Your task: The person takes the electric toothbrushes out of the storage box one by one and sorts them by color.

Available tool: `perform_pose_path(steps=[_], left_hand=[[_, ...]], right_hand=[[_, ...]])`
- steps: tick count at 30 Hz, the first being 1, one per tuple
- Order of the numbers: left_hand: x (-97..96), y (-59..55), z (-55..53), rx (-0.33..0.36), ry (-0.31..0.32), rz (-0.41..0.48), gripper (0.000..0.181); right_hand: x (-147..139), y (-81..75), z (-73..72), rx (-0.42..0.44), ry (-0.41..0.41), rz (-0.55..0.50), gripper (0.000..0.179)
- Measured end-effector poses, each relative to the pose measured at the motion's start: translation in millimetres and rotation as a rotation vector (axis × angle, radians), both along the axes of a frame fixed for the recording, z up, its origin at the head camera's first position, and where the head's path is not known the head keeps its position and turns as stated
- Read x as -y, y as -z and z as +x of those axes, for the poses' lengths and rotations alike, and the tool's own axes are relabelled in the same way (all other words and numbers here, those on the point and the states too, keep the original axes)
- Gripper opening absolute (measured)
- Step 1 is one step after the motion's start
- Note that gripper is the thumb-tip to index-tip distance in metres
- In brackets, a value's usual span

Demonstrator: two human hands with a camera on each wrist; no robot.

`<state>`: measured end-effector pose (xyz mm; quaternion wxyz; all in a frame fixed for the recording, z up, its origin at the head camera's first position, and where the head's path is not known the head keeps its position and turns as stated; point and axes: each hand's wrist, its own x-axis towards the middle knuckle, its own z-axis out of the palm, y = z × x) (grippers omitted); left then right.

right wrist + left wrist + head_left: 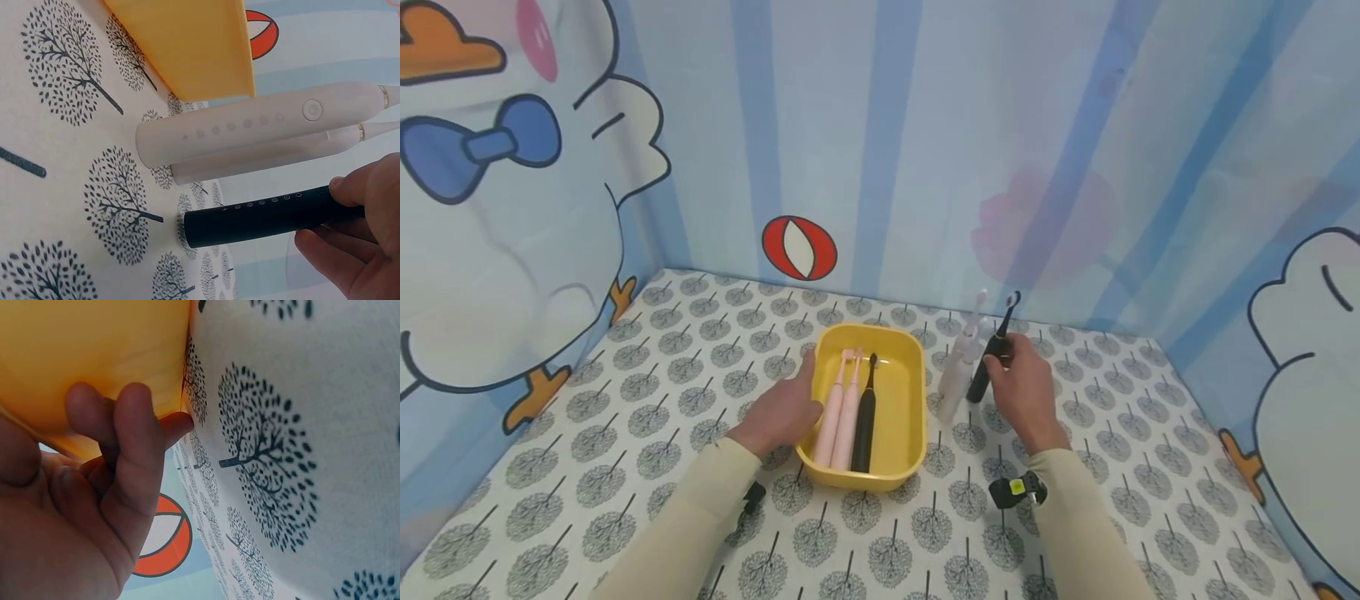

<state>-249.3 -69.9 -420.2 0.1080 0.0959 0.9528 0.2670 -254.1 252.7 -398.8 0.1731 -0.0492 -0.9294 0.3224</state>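
My left hand (782,410) grips the left side of a yellow tray (900,400), thumb over the rim and fingers against the outer wall (125,344). Inside lie two pink electric toothbrushes (830,423) and a black electric toothbrush (865,425), side by side, heads toward the back. To the right of the tray, my right hand (1024,390) pinches another black electric toothbrush (250,220) by its upper handle, brush head up and base close over the cloth. Just left of it stand two white electric toothbrushes (237,122), upright and close together.
A white cloth (692,400) with grey tree prints covers the table. Behind it hangs a blue striped curtain (827,125) with cartoon figures, which also closes off both sides. The tray's right half shows bare floor beside the toothbrushes.
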Motion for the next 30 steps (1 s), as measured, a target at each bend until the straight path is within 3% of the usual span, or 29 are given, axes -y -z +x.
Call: perform_pose_path(steps=[19,30], left_hand=[[-0.4,1.4,-0.8,-0.016,-0.001,0.024,0.084],[-0.4,-0.5,0.1,0.015,-0.017,0.036,0.085]], right_hand=[[-3.2,4.6,1.7,-0.005,-0.004,-0.008,0.044],[-1.7,4.1,4.1,0.016,0.002,-0.012,0.047]])
